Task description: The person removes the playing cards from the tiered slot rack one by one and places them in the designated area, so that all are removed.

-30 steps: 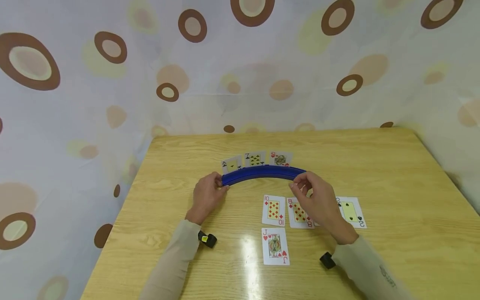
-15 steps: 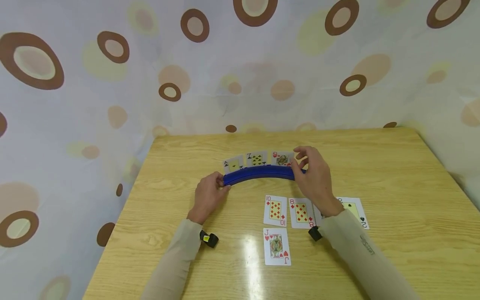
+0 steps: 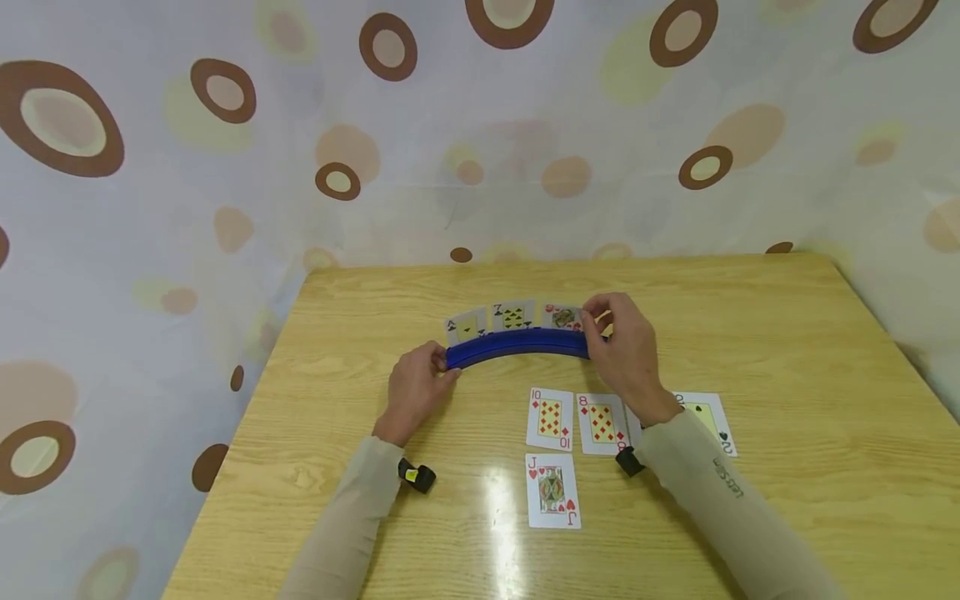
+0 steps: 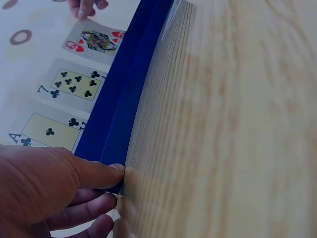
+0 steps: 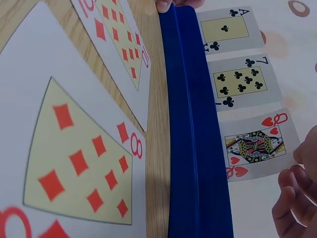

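Observation:
A curved blue card holder (image 3: 517, 343) stands on the wooden table (image 3: 787, 350). It carries the ace of clubs (image 3: 465, 325), the seven of clubs (image 3: 513, 316) and the queen of hearts (image 3: 561, 317), all upright. My left hand (image 3: 438, 367) grips the holder's left end; the left wrist view shows the thumb (image 4: 94, 173) pressed on the blue strip (image 4: 124, 99). My right hand (image 3: 596, 315) is at the holder's right end, its curled fingertips pinching the queen's right edge. The right wrist view shows those fingers (image 5: 292, 198) beside the queen (image 5: 255, 146).
Face up on the table in front of the holder lie the ten of diamonds (image 3: 550, 418), the eight of diamonds (image 3: 602, 423), the jack of hearts (image 3: 552, 490) and the two of spades (image 3: 708, 421). My right forearm hides another card. A spotted curtain hangs behind the table.
My right hand has risen from the holder's right tip to the queen of hearts. My left hand stays on the left end, and the holder and table cards have not moved.

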Available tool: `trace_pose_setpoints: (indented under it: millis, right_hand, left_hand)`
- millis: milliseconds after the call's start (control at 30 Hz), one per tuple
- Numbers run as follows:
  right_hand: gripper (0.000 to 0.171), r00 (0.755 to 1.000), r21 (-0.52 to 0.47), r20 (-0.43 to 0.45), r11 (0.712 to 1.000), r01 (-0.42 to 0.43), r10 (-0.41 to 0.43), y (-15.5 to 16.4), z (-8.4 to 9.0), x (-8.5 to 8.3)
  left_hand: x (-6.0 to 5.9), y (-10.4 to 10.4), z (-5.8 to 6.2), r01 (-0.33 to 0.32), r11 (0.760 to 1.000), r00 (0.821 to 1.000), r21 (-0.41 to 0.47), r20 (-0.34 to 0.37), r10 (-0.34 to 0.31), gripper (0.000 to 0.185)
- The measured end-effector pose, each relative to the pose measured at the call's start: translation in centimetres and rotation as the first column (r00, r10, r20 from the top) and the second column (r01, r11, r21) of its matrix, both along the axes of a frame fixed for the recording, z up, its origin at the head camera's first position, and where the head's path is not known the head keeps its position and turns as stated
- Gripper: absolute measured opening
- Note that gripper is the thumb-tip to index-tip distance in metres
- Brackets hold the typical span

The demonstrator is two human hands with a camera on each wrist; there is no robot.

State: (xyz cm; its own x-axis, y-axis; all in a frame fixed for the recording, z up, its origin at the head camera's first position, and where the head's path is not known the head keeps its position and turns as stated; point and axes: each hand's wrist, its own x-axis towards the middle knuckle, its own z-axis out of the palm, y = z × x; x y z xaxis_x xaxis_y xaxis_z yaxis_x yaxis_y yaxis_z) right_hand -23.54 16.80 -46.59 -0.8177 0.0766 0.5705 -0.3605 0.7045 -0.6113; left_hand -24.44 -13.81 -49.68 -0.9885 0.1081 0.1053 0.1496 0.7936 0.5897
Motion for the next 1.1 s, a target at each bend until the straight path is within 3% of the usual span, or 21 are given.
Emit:
trace_pose_setpoints:
  millis: [333,533,1100]
  right_hand:
    - [0.011,0.999,0.035,0.039,0.999,-0.033,0.032,0.08,-0.06,-0.02]
    - [0.011,0.996,-0.012,0.07,0.999,-0.051,0.052,0.18,0.25,0.21]
    - [0.017,0.993,-0.066,-0.085,0.994,-0.088,0.082,0.81,0.58,0.93]
  left_hand:
    - [0.1,-0.18,0.02,0.004,1.0,1.0,0.002,-0.015,-0.004,0.028]
    - [0.05,-0.1,-0.05,0.004,1.0,1.0,0.008,0.002,-0.004,0.029]
    - [0.12,-0.03,0.01,0.003,1.0,1.0,-0.003,0.001,-0.003,0.028]
